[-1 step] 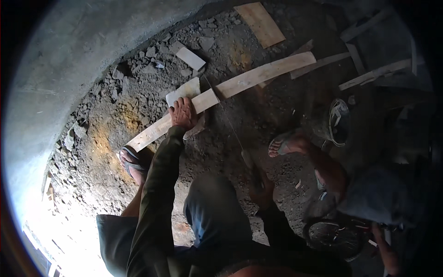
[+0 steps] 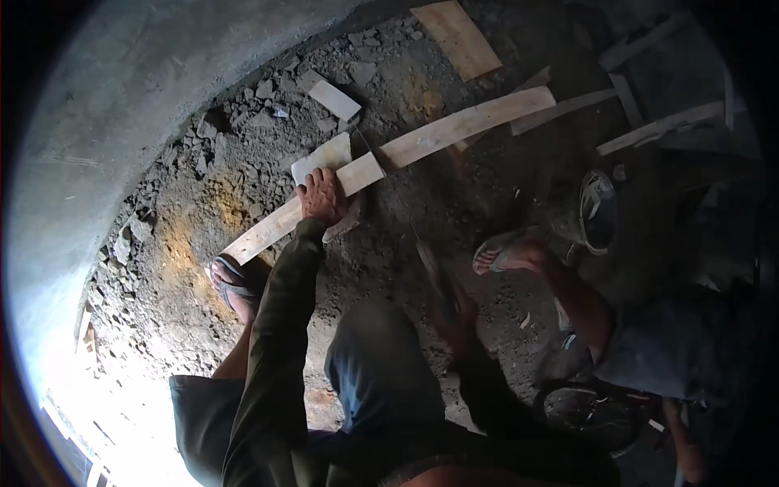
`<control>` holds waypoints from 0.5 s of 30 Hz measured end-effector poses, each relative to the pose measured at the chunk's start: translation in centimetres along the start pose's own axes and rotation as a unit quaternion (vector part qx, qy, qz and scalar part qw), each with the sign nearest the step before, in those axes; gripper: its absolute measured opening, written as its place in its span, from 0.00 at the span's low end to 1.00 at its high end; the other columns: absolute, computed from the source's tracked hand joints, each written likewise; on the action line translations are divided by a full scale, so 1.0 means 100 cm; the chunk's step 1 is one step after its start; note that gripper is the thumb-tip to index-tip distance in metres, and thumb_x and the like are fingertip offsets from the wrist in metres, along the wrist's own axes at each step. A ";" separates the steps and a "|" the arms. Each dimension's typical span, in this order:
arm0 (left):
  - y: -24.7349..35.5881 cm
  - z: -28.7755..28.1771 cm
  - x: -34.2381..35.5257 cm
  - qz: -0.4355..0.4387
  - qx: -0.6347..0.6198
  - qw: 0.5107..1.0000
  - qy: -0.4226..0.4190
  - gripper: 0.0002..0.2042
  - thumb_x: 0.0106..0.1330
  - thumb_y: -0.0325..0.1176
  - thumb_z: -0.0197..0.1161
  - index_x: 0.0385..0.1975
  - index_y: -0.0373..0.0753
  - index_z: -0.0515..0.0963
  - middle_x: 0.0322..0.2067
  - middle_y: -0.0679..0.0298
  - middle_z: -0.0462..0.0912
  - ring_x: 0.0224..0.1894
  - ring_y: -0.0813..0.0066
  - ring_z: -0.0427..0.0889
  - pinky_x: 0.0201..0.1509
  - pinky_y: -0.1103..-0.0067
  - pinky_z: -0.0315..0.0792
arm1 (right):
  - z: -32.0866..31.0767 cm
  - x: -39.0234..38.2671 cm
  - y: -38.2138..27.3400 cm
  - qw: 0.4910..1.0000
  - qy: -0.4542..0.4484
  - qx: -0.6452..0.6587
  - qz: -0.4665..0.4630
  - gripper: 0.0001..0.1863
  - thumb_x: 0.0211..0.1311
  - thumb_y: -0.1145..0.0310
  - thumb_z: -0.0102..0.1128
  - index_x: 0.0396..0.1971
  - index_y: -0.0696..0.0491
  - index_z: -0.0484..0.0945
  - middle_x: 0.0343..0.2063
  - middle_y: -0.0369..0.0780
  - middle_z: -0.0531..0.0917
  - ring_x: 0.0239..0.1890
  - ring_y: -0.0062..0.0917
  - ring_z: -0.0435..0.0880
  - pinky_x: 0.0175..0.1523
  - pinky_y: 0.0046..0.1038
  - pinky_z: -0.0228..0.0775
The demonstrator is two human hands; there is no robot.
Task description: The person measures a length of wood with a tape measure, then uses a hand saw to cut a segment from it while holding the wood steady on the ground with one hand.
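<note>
Across the plank (image 2: 363,175), over the dirt floor (image 2: 365,264), stretches a saw (image 2: 429,264), grasped by the right hand (image 2: 456,319) on the plank's near side. Over the plank's left half lies the left hand (image 2: 323,198) (whether it grips, I cannot tell), and a sandalled foot (image 2: 234,286) sits on the plank's left end.

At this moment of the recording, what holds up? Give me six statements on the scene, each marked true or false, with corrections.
1. The left hand rests on the pale board. True.
2. The right hand lies flat on the board. False: it holds the saw by its handle.
3. The saw's blade meets the board to the right of the left hand. True.
4. The left forearm is bare. False: a dark green sleeve covers it.
5. A sandalled foot is at the board's lower-left end. True.
6. A spoked wheel shows at upper left. False: lower right.
</note>
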State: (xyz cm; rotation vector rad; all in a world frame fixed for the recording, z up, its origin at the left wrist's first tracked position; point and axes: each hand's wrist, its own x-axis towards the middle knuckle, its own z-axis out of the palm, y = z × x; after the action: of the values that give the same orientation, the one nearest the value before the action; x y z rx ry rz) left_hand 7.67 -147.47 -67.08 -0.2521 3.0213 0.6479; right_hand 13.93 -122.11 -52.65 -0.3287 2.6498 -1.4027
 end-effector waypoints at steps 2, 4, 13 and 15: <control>0.009 0.002 0.008 0.023 -0.019 1.000 0.001 0.32 0.47 0.45 0.62 0.50 0.36 0.60 0.43 0.54 0.64 0.47 0.56 0.65 0.44 0.60 0.58 | -0.005 0.006 -0.001 1.000 0.021 -0.005 0.003 0.26 0.52 0.76 0.53 0.56 0.58 0.67 0.38 0.49 0.80 0.42 0.28 0.80 0.45 0.26 0.69; 0.013 -0.003 0.014 0.029 -0.013 0.999 -0.022 0.31 0.47 0.45 0.62 0.50 0.36 0.61 0.43 0.54 0.64 0.47 0.56 0.65 0.44 0.60 0.58 | 0.008 0.041 0.007 0.999 -0.026 -0.002 0.027 0.27 0.52 0.78 0.52 0.57 0.57 0.66 0.39 0.48 0.80 0.43 0.27 0.80 0.46 0.25 0.69; 0.017 0.006 0.021 0.051 0.007 0.998 0.024 0.32 0.47 0.46 0.64 0.49 0.35 0.61 0.42 0.53 0.64 0.46 0.53 0.66 0.45 0.60 0.60 | -0.017 0.018 0.029 0.997 -0.031 -0.040 0.061 0.26 0.53 0.76 0.51 0.56 0.59 0.67 0.35 0.46 0.81 0.36 0.22 0.80 0.37 0.24 0.70; 0.022 -0.010 0.019 0.028 -0.023 0.998 -0.052 0.33 0.46 0.48 0.65 0.48 0.35 0.61 0.42 0.52 0.64 0.46 0.52 0.66 0.44 0.58 0.59 | -0.020 0.012 0.031 0.999 -0.013 -0.050 0.011 0.25 0.53 0.75 0.52 0.54 0.59 0.68 0.31 0.43 0.81 0.31 0.19 0.79 0.34 0.22 0.69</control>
State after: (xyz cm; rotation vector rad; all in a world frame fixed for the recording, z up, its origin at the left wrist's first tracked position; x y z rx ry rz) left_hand 5.39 -146.23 -65.44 -0.1312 2.9265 0.7127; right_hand 11.89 -119.15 -54.13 -0.3260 2.6985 -1.2546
